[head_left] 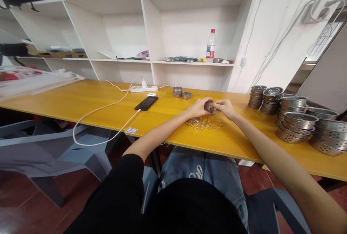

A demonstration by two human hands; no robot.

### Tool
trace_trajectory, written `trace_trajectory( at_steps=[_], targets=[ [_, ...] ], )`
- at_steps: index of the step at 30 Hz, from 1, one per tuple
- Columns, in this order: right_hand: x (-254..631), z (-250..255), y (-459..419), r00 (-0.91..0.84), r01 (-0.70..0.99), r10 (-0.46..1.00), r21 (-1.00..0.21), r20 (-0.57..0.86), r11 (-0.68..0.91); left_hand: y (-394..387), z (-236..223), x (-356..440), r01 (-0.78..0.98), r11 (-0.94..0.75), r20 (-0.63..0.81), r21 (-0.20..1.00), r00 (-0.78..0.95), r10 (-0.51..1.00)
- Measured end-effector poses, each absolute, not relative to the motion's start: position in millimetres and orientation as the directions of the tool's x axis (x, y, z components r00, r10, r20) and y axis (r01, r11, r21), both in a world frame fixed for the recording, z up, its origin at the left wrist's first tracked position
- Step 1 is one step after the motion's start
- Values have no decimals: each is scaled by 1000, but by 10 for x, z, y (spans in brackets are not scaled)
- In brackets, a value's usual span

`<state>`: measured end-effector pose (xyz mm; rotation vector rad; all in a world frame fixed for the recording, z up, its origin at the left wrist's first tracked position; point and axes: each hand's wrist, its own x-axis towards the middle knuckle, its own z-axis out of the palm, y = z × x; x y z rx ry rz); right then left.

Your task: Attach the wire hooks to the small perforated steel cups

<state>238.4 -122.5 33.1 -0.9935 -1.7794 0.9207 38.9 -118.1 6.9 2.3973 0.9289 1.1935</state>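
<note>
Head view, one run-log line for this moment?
left hand: holding small metal cup; right hand: fingers at cup; loose wires: on table; cup stacks: right side

Left hand (198, 107): holds a small metal cup (208, 107), tilted. Right hand (225, 109): fingers at the cup's rim. Beneath: loose thin wires (204, 122) on a yellow table (238, 133). Beyond: more small cups (178, 91), some stacked. Right side: stacks of perforated metal bowls (298, 121). Left side: black phone (146, 103), white cable (94, 111) plugged in.

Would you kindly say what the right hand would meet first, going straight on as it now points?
The right hand would probably meet the small metal cup in the left hand; they may be touching, but depth is unclear.
</note>
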Motion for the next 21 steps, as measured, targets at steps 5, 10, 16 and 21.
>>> trace_trajectory(
  at_steps=[5,10,16,21],
  targets=[
    [2409,312,-1219,-309,268,885,-861,348,432,-1182,76,397,425,-747,593,512,455,665],
    [2425,301,-1227,-339,254,870,-856,357,450,-1182,80,394,435,-757,595,488,468,653],
    [2417,293,-1239,-354,252,865,-854,355,454,-1205,92,379,441,-760,592,478,477,649],
    [2447,287,-1234,-386,270,848,-834,364,481,-1228,102,377,432,-764,588,480,487,645]
  ],
)
